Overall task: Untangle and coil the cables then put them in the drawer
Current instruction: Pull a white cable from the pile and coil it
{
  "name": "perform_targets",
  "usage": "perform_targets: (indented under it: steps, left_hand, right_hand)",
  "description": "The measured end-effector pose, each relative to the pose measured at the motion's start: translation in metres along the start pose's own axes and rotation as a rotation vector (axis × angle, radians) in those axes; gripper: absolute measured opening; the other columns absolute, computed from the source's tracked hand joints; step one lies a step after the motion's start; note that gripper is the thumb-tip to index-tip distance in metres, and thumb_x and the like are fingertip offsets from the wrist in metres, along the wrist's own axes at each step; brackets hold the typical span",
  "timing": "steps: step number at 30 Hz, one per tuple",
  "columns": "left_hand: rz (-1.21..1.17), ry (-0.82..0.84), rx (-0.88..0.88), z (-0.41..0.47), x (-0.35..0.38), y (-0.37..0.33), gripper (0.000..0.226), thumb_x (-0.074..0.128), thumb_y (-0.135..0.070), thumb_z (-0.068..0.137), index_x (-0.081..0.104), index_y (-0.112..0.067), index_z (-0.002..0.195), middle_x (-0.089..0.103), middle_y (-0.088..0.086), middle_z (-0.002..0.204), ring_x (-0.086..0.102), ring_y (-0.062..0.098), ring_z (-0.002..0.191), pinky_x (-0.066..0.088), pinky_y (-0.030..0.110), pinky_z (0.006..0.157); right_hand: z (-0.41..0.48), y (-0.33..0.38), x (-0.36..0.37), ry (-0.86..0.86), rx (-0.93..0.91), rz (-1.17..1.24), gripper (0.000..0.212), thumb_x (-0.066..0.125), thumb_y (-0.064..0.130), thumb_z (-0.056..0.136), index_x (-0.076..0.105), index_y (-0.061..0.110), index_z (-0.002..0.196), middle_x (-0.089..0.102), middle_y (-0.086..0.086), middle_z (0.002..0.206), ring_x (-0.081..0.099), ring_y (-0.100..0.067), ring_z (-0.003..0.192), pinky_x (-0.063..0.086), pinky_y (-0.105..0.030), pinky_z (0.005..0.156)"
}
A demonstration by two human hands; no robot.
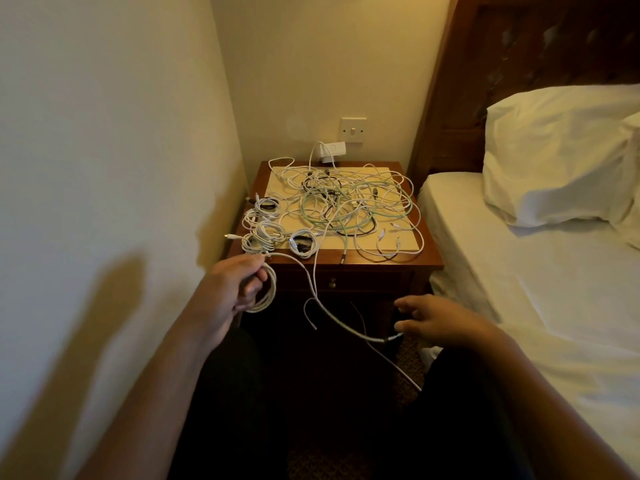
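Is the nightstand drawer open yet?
No, the drawer is closed flush under the nightstand top, while the left hand grips a cable coil.

hands (239,285) (440,322) 2 | held cable (270,292) 1 | cable tangle (346,202) 1 | nightstand (381,263) 1 | drawer (367,282) 1 | wall switch (353,129) 1

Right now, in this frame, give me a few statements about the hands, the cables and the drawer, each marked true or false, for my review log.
1. The left hand holds a partly coiled white cable. True.
2. The drawer is pulled open. False: its front sits flush, shut, with the knob facing out.
3. Several coiled bundles lie at the left front of the nightstand top. True.
4. Every cable in the tangle is white. False: a pale green cable and a black cable run through it.
5. The tangle is already cleared from the top. False: loose cables still cover most of it.
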State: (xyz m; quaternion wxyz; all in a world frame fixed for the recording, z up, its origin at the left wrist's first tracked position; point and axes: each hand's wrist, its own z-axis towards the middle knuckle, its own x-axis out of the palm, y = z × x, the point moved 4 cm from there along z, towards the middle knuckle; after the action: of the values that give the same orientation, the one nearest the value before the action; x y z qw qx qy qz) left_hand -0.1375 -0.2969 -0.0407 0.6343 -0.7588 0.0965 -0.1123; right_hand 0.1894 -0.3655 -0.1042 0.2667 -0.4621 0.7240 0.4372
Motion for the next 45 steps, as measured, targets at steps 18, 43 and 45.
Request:
perform_targets:
  steps: [18, 43, 45]
  left_hand:
    - [-0.590, 0.142, -0.045, -0.006, 0.047, 0.008, 0.026, 0.046, -0.015, 0.102, 0.062, 0.004, 0.110, 0.062, 0.007, 0.077, 0.053, 0.010, 0.060, 0.050, 0.021, 0.060]
    - [-0.510, 0.185, -0.106, -0.027, 0.051, 0.038, 0.026, 0.050, -0.022, 0.093, 0.063, 0.001, 0.093, 0.055, 0.008, 0.077, 0.050, 0.013, 0.066, 0.044, 0.023, 0.056]
    - [-0.456, 0.165, -0.126, -0.030, 0.055, 0.043, 0.029, 0.051, -0.024, 0.092, 0.065, 0.000, 0.094, 0.054, 0.007, 0.073, 0.050, 0.016, 0.068, 0.044, 0.028, 0.065]
  right_hand:
    - [-0.025, 0.132, 0.073, -0.226, -0.307, 0.235, 0.022, 0.039, 0.038, 0.110, 0.052, 0.035, 0.127, 0.058, 0.006, 0.078, 0.053, -0.009, 0.060, 0.042, -0.029, 0.053]
    - [-0.031, 0.089, 0.044, -0.354, -0.251, 0.192, 0.023, 0.054, 0.028, 0.105, 0.070, 0.037, 0.119, 0.057, 0.019, 0.113, 0.047, -0.003, 0.106, 0.041, -0.022, 0.089]
    - [-0.031, 0.086, 0.048, -0.343, -0.220, 0.168, 0.022, 0.055, 0.030, 0.105, 0.070, 0.037, 0.119, 0.058, 0.019, 0.112, 0.049, -0.004, 0.107, 0.043, -0.024, 0.091]
